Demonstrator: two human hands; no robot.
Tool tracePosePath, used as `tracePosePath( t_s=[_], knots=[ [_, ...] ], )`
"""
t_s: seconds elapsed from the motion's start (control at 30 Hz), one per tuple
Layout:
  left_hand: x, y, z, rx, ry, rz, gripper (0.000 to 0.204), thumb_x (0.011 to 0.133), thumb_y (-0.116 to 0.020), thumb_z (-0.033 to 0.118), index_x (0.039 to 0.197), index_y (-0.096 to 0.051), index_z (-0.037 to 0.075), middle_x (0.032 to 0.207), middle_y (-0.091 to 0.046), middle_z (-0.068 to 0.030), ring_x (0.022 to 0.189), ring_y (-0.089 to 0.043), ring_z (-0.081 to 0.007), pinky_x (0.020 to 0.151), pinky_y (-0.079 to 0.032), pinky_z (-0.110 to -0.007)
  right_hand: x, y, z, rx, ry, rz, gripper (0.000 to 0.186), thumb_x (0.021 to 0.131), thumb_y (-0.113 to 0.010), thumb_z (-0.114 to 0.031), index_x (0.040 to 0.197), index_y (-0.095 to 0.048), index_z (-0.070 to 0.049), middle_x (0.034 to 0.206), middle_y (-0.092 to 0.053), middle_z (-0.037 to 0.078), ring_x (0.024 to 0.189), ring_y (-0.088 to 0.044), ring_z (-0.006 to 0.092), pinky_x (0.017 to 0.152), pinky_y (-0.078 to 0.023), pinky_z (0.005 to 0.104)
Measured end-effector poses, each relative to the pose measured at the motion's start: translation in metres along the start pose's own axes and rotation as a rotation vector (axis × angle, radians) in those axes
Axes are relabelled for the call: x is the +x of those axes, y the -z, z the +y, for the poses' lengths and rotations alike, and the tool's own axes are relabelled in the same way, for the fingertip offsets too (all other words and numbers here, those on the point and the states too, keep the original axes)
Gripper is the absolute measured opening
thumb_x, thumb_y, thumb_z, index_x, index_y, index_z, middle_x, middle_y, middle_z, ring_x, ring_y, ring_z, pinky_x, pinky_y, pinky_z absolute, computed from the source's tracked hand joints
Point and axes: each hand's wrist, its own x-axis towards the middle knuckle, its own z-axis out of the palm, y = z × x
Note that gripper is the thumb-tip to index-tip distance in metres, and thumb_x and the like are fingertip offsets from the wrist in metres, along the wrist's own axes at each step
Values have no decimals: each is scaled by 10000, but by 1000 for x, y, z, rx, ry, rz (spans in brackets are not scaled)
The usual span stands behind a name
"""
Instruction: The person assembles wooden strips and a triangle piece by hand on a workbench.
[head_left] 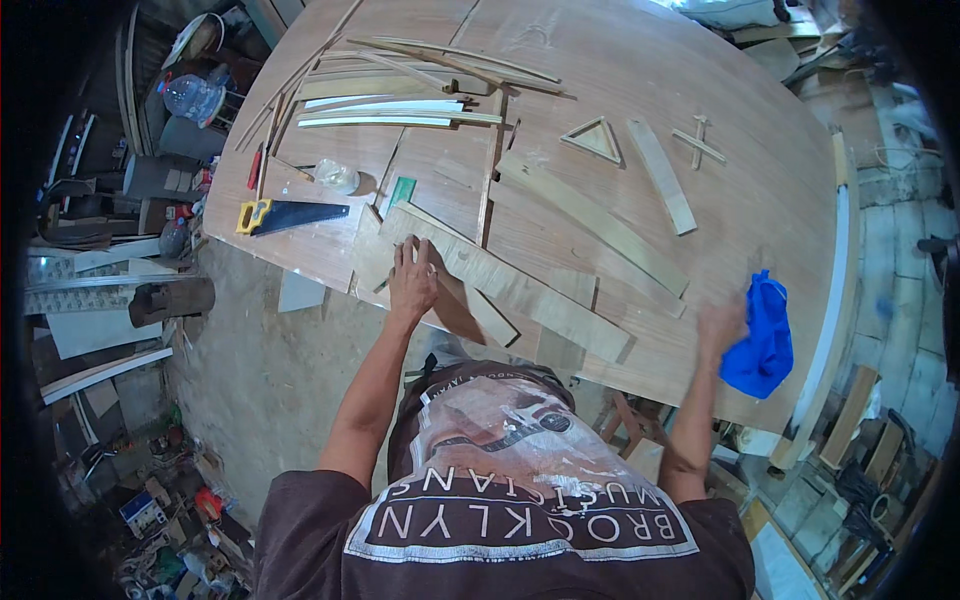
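A long pale wooden board (pixel 510 285) lies slantwise near the table's front edge, over several shorter pieces of wood. My left hand (pixel 413 282) is at its left part, fingers bent over it and closed on it. Beneath that hand, a shorter wooden piece (pixel 478 313) juts toward me. My right hand (pixel 722 328) is smeared by motion beside a crumpled blue cloth (pixel 762 340); whether it grips the cloth cannot be made out. Left of the board lies a handsaw (pixel 298 217) with a yellow and black handle. A small green block (pixel 402 190) sits just behind the board.
Thin wooden and white strips (pixel 385 110) are piled at the far left, near a clear plastic container (pixel 337 177). Further right lie another long board (pixel 595 222), a wooden triangle (pixel 592 141), a short plank (pixel 661 178) and a wooden cross (pixel 699 143). A white-edged rail (pixel 833 270) borders the table's right.
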Motion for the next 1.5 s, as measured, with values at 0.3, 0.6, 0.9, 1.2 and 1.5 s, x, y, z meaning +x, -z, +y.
tracePosePath(
  t_s=[0.3, 0.6, 0.9, 1.2, 1.5],
  knots=[
    [-5, -8, -2, 19, -92, -3, 556, 865, -534, 167, 1386, -372, 59, 1466, -316, -148, 1346, -309, -372, 1016, -373, -529, -132, -19, -180, 230, 1024, -379, 842, 667, -779, -370, 1352, -409, -49, 1315, -484, 128, 1231, -437, 322, 1039, -305, 469],
    [-16, -7, -10, -123, -209, 13, 624, 808, -590, 85, 1392, -371, 69, 1478, -282, -172, 1362, -275, -376, 1074, -298, -493, -92, -16, -132, 345, 907, -439, 838, 637, -740, -249, 1360, -395, -4, 1285, -486, 205, 1199, -443, 374, 1037, -296, 498],
    [2, -16, 8, 61, -313, -115, 565, 812, -561, 107, 1352, -401, 73, 1496, -245, -184, 1392, -215, -388, 1093, -264, -535, -58, -13, -75, 204, 786, -447, 784, 604, -746, -215, 1317, -468, -47, 1295, -495, 150, 1245, -428, 313, 1041, -313, 475],
    [20, -11, 27, 91, -335, -205, 554, 790, -551, 129, 1327, -417, 137, 1501, -245, -159, 1412, -175, -374, 1069, -274, -586, 4, -51, -128, 252, 563, -299, 669, 757, -702, -240, 1365, -449, -120, 1315, -490, 131, 1246, -425, 321, 996, -352, 551],
    [37, -9, 24, 202, -395, -233, 570, 713, -720, 168, 1233, -486, 148, 1313, -432, -90, 1321, -325, -341, 1034, -358, -512, 32, -76, -123, 243, 569, -400, 697, 755, -727, -241, 1378, -424, -170, 1315, -485, 137, 1247, -419, 342, 1021, -312, 539]
  ],
)
